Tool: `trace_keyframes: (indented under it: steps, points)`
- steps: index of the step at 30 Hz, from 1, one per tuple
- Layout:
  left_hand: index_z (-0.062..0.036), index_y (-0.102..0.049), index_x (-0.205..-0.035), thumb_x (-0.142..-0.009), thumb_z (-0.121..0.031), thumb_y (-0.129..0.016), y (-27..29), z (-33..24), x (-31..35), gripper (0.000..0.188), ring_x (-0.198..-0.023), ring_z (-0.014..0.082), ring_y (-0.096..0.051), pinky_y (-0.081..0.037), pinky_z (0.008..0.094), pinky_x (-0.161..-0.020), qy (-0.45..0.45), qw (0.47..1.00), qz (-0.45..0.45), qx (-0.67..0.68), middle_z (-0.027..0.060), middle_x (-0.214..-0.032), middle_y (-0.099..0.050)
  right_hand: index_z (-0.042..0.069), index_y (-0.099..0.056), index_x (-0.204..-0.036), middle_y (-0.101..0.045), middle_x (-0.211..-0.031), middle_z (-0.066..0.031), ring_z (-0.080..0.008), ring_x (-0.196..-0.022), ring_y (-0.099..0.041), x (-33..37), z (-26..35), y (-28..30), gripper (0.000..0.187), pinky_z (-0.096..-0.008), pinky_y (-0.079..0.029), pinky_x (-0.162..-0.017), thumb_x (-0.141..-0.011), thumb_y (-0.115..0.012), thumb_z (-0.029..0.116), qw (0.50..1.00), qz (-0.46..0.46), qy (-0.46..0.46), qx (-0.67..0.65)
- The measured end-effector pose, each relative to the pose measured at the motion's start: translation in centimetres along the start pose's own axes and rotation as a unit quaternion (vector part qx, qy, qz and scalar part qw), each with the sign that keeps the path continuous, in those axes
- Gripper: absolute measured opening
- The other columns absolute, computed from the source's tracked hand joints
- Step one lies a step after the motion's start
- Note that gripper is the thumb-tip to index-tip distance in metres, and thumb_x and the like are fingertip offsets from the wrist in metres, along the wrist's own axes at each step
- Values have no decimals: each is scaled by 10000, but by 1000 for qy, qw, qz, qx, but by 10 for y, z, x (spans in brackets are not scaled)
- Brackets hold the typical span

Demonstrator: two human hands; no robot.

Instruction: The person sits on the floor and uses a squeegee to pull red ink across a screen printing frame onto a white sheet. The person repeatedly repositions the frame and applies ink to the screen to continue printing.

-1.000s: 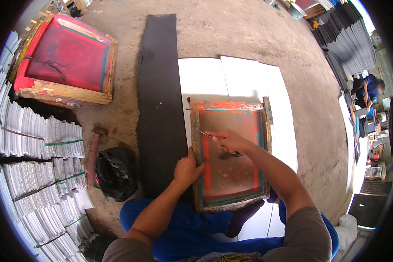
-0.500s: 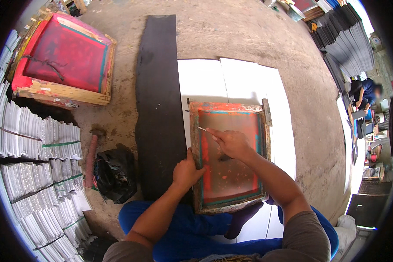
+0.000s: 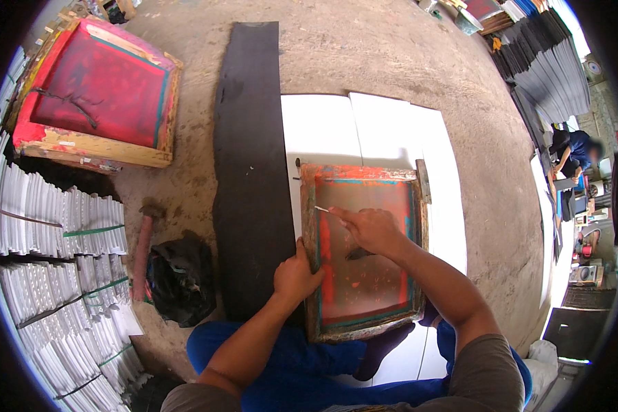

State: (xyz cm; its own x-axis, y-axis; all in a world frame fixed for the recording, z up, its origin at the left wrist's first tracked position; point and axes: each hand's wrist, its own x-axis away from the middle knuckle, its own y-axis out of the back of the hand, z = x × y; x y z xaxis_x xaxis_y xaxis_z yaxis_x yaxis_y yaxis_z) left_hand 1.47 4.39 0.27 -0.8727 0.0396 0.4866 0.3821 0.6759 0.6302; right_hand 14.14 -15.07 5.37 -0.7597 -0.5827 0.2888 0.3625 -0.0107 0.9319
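Observation:
A wooden screen-printing frame stands tilted over white sheets in front of me, its mesh stained orange-red and bordered with teal tape. My left hand is closed on the frame's left side rail. Above the mesh's upper left part, my right hand pinches a thin pale stick-like tool, whose tip points at the left rail. Too little of that tool shows to name it. A dark mark on the mesh lies just below the right hand.
White sheets lie beside a long black strip. A red-stained screen frame rests at the upper left, above bundled white stacks. A hammer and black plastic bag lie nearby. At far right another person sits working.
The view has shifted slightly. My right hand and the pale tool have moved a little downward along the frame's left side; my left hand keeps its hold.

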Motion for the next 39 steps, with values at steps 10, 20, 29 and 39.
trace_keyframes:
  steps: [10,20,29,39]
  points:
    - [113,-275,-1508,-751,-389,-750,1,3,0,1025,-748,421,-713,-584,497,-691,-8,1000,2,26,264,-836,-706,307,-520,-1447,-667,-776,-117,-309,-706,-681,-5,8,20,464,-462,-524,-609,-985,-558,337,994,69,27,84]
    - [152,-276,-1485,-755,-377,-760,-4,5,-3,1023,-736,422,-709,-583,491,-687,-21,999,3,33,276,-820,-697,284,-385,-1538,-682,-873,-132,-316,-789,-703,-9,22,23,716,-459,-546,-639,-890,-665,407,980,153,-12,126]
    - [178,-288,-1465,-747,-363,-769,-5,6,-3,1019,-714,415,-710,-587,479,-677,-43,998,-16,30,278,-797,-693,225,-501,-1476,-686,-824,-132,-324,-817,-696,-16,3,15,483,-473,-536,-734,-1006,-569,313,986,154,-37,-51]
    - [147,-314,-1472,-748,-364,-766,-5,8,-3,995,-709,403,-710,-585,478,-670,-32,999,-29,29,258,-787,-695,207,-470,-1510,-514,-688,-67,-124,-609,-551,-16,-8,10,466,-335,-509,-647,-1048,-531,221,991,111,60,32]
